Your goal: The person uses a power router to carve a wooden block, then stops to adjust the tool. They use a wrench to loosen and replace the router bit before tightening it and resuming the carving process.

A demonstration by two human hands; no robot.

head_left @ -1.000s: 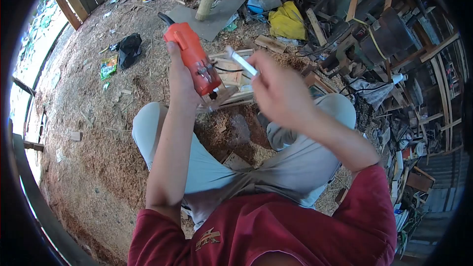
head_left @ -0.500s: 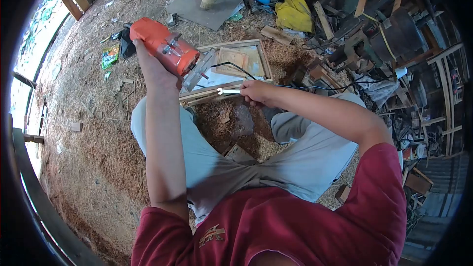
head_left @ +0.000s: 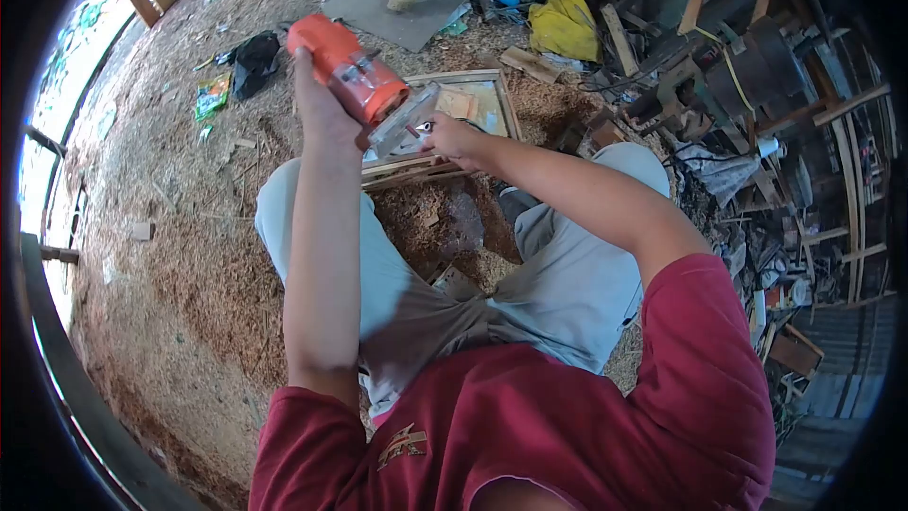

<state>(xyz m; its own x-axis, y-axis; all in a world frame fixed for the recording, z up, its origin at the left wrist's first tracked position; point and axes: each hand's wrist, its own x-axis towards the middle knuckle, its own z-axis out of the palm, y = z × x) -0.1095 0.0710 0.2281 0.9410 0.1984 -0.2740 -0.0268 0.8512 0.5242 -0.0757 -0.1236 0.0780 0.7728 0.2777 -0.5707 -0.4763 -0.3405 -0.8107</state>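
My left hand (head_left: 326, 118) is wrapped round an orange trim router (head_left: 342, 61), held tilted with its clear base (head_left: 405, 121) facing right. Between the fingers of my right hand (head_left: 456, 141) is a small open-end wrench (head_left: 426, 128). Its jaw end is right at the router's base, near the short bit, and overlaps it in this view. Below the router lies a shallow wooden frame (head_left: 407, 173) with a square wooden piece (head_left: 461, 99) inside it, partly hidden by the base and my right hand.
Wood shavings cover the ground (head_left: 189, 246) around my legs. A black bag (head_left: 253, 66) and a green packet (head_left: 212, 95) lie to the left. At the back are a grey board (head_left: 402, 14) and a yellow sack (head_left: 565, 26). Machinery (head_left: 728, 85) and scrap crowd the right side.
The router has come to the right, closer to my right hand. My right hand has moved left and up, bringing the wrench from beside the base to right at it.
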